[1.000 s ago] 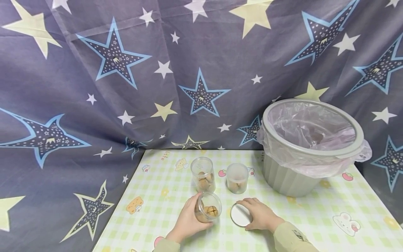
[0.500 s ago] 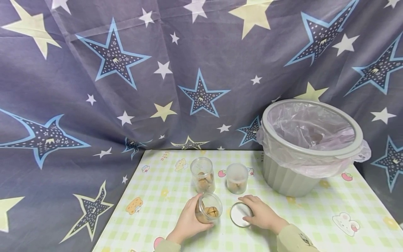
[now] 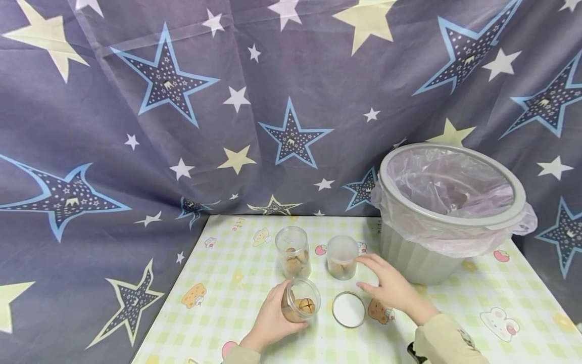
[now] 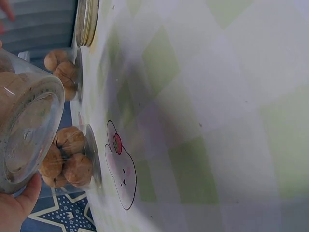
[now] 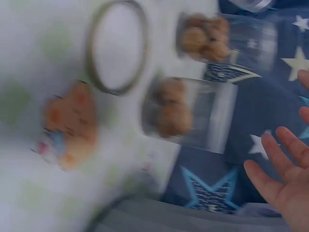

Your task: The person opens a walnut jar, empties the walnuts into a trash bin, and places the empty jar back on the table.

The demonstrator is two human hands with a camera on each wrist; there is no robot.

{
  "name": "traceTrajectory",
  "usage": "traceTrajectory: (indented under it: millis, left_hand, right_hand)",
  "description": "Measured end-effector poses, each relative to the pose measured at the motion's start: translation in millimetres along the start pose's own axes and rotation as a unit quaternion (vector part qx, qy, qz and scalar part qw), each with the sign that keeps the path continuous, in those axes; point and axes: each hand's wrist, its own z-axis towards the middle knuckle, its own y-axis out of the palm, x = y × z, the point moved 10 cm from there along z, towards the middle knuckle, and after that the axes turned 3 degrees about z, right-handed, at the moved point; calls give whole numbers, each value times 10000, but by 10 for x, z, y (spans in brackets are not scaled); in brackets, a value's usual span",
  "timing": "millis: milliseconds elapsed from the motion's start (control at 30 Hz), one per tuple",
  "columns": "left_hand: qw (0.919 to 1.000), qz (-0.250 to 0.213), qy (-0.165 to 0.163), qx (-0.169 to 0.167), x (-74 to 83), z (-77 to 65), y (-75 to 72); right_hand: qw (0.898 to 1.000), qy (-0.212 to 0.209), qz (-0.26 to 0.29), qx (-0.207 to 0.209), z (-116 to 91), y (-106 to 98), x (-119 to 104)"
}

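Observation:
My left hand (image 3: 274, 317) grips a clear jar (image 3: 294, 311) with brown walnuts inside. In the left wrist view that jar (image 4: 36, 125) is tilted and off the table, its round base showing. Spread open, my right hand (image 3: 394, 287) holds nothing; its fingertips are beside the shorter clear jar (image 3: 342, 250), and whether they touch it I cannot tell. A white round lid with a metal-coloured rim (image 3: 348, 309) lies flat on the table between the hands. Behind the held jar stands a taller clear jar (image 3: 292, 245) with walnuts. Walnuts also fill the bottom of the shorter jar.
A large grey bin (image 3: 420, 255) with a pinkish plastic liner (image 3: 454, 182) stands at the back right, near my right hand. The table (image 3: 218, 298) has a green checked cloth with cartoon prints. A starry curtain (image 3: 254, 126) hangs behind the table's back edge.
My right hand has left the lid and moved up and slightly right to the shorter jar's side. The lid stays on the table. My left hand and its jar have barely moved.

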Motion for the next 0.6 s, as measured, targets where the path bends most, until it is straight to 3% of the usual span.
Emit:
traceTrajectory:
  millis: [367, 600]
  left_hand:
    - [9999, -112, 0, -8, -16, -26, -1]
    - [9998, -174, -27, -12, -27, -10, -28]
  right_hand:
    - [9952, -687, 89, 689, 232, -858, -354]
    - [9800, -1171, 454, 1544, 262, -1548, -390]
